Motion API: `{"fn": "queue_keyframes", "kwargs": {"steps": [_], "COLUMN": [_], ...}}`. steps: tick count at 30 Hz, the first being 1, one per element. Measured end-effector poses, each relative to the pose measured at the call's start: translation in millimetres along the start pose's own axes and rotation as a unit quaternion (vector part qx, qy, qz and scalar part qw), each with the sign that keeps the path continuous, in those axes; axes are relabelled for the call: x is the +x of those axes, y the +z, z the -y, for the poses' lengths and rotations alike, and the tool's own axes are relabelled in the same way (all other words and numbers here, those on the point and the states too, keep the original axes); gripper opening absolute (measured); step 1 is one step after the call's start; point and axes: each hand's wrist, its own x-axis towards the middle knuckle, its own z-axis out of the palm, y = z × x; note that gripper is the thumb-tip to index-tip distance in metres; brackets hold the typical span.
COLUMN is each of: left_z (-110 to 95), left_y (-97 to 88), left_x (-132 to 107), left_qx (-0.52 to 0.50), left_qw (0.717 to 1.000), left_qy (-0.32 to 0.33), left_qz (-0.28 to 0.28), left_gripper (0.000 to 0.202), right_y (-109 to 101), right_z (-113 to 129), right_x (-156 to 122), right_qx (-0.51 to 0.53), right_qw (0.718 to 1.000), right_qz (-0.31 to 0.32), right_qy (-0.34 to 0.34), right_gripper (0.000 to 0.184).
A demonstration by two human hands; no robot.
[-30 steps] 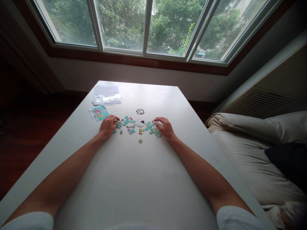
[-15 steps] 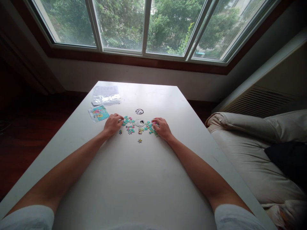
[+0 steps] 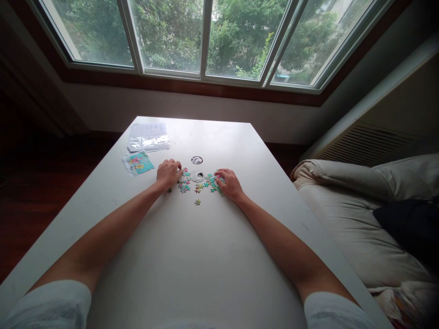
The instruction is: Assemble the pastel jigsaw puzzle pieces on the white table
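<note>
Small jigsaw pieces in teal, pink and yellow lie in two loose clusters on the white table (image 3: pixel 192 260). My left hand (image 3: pixel 168 175) rests over the outer edge of the left jigsaw pieces (image 3: pixel 184 186), its fingers bent and apart, covering some of them. On the other side, my right hand (image 3: pixel 231 184) touches the right jigsaw pieces (image 3: pixel 210 181) with loosely curved, parted fingers. Neither hand visibly grips a piece. A single jigsaw piece (image 3: pixel 197 202) lies nearer to me, and another shows beside my left wrist.
Two round black-and-white discs or markings (image 3: pixel 196 160) are on the table between and beyond the clusters. A teal picture card (image 3: pixel 138 163) and a clear plastic bag (image 3: pixel 148 137) lie at the far left. A beige sofa (image 3: pixel 336 219) stands along the right side.
My left hand has moved a little right, inward over the left pieces, covering more of them. My right hand stays nearly in place at its cluster. The view has shifted slightly.
</note>
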Motion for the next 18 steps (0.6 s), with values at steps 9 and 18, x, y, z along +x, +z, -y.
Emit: {"fn": "queue_keyframes", "kwargs": {"steps": [9,18], "left_z": [3.2,-0.7], "left_y": [-2.6,-5.0], "left_x": [4.4,1.3], "left_qx": [-0.008,0.017], "left_qw": [1.0,1.0], "left_qy": [-0.016,-0.015], "left_qz": [0.001,0.004], "left_gripper": [0.024,0.024], "right_y": [1.1,-1.5], "right_z": [-0.9,2.6], "right_x": [0.1,-0.1], "right_qx": [-0.002,-0.003], "right_qw": [1.0,1.0], "right_qz": [0.001,0.002], "right_qy": [-0.009,-0.005], "right_gripper": [0.021,0.022]}}
